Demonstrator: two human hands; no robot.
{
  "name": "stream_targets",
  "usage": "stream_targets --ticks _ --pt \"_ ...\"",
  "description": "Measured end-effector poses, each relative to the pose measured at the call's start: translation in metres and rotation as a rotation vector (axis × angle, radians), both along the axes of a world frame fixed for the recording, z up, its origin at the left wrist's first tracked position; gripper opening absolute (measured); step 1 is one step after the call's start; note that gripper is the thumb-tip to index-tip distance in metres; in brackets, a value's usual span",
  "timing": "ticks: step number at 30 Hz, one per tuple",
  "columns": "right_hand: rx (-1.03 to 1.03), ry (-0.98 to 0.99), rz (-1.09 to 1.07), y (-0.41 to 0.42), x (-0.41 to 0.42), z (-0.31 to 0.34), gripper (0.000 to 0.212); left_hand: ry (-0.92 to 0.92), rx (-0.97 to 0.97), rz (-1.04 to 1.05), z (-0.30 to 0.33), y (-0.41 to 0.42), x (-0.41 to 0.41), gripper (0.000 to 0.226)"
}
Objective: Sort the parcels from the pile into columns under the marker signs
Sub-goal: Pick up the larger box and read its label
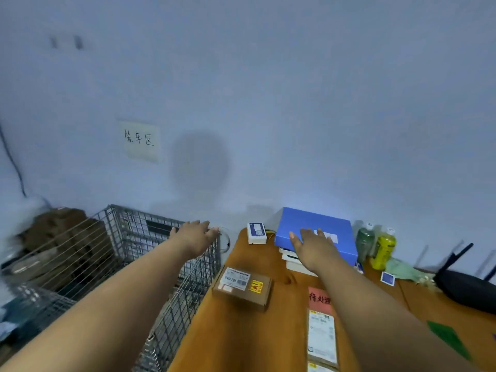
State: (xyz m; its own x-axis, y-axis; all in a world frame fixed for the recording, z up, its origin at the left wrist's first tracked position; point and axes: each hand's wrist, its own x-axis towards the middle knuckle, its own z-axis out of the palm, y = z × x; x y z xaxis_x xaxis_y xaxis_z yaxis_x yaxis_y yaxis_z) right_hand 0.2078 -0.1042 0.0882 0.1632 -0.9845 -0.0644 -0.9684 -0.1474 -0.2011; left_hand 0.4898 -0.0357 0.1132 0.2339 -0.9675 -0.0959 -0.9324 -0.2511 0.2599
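both hands reach forward with fingers spread, holding nothing: left hand over the wire cage rim, right hand above the blue box. a labelled parcel lies on the table, placed in line beneath the pink sign.

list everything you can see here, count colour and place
cardboard parcel: 1, brown, table's left side
flat parcels: 2, brown, white labels, column below pink sign
pink sign: 1, mid table
blue box: 1, on white boxes by wall
white device: 1, left of blue box
bottles: 2, green and yellow, right of blue box
wire cage: 1, grey, left of table
wall sign: 1, white, above cage
left hand: open, over cage
right hand: open, over blue box
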Motion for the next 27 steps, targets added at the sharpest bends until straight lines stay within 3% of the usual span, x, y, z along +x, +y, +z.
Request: stream_targets --ticks 9,16,22,27 --pt "0.08 -0.04 -0.125 -0.034 0.054 -0.035 0.068 0.252 0.076 0.003 -0.048 -0.069 0.055 0.067" --pt "0.196 -0.101 -0.179 -0.072 0.077 -0.115 0.061 0.484 0.163 0.073 -0.122 -0.102 0.048 0.058" --pt "0.495 -0.409 -0.372 -0.08 0.086 -0.198 0.067 0.741 0.25 0.361 -0.221 -0.126 0.052 0.06" --pt "0.626 -0.567 -0.513 -0.087 0.09 -0.247 0.064 0.834 0.334 0.405 -0.27 -0.138 0.041 0.057"
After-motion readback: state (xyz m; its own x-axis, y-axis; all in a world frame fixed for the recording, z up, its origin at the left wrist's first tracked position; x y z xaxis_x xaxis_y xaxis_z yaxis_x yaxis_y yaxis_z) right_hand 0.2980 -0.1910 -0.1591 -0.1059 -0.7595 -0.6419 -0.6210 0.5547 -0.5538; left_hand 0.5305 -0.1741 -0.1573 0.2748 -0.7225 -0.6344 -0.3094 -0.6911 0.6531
